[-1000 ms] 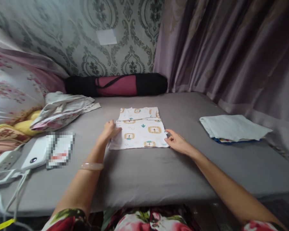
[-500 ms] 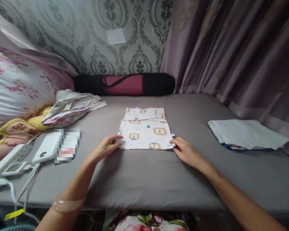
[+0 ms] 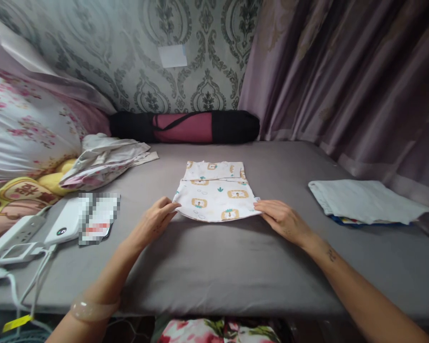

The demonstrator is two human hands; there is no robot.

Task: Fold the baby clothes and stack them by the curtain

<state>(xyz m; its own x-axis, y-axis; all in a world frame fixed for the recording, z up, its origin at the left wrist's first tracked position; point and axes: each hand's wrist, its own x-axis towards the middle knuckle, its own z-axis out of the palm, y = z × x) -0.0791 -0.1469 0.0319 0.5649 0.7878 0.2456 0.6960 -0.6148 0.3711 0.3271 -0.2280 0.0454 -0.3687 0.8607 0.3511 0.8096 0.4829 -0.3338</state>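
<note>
A white garment printed with tan lion faces and green leaves lies folded in the middle of the grey bed sheet. Its far end is doubled over in a narrower strip. My left hand pinches the near left corner, and my right hand pinches the near right corner beside a small white tag. Between the two hands the near edge is lifted a little and sags in a shallow curve. The fingers of both hands are closed on the cloth.
Folded pale cloth lies at the right. Crumpled cloth, a power bank, a blurred-out item and a power strip with cables are at the left. A black and maroon bag rests against the wall.
Both hands have taken a firmer pinch on the near corners and raised them slightly. The near edge, flat on the sheet before, now bows between them.
</note>
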